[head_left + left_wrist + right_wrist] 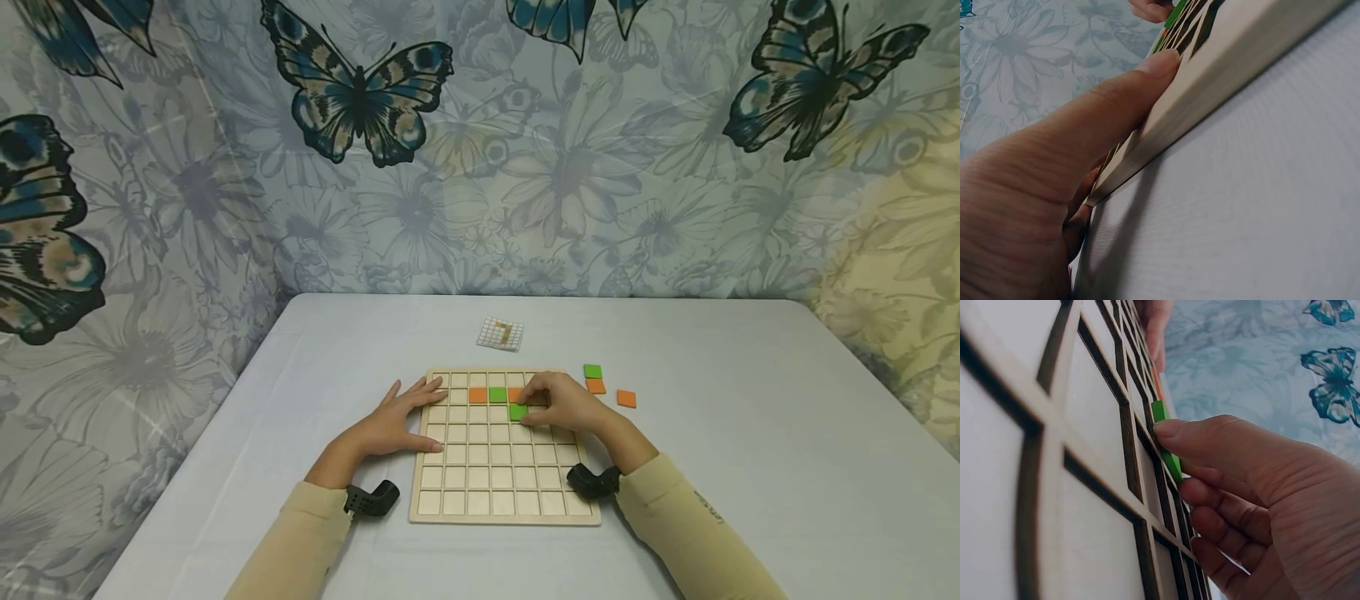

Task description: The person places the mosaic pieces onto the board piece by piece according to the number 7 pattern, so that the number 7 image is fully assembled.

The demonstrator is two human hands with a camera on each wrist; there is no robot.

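The right hand pinches a green square tile between thumb and finger, a pale wooden grid board beneath it; to its left, the spread left hand touches the board's edge

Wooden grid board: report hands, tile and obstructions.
Left hand resting on wooden grid board, left edge. Right hand pinching green square tile. No obstruction seen.

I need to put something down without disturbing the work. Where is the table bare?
The table is bare right of the three loose tiles, left of the left hand, and beyond the board on either side of the card. It's crowded at the board's far right, where the right hand sits close to those tiles.
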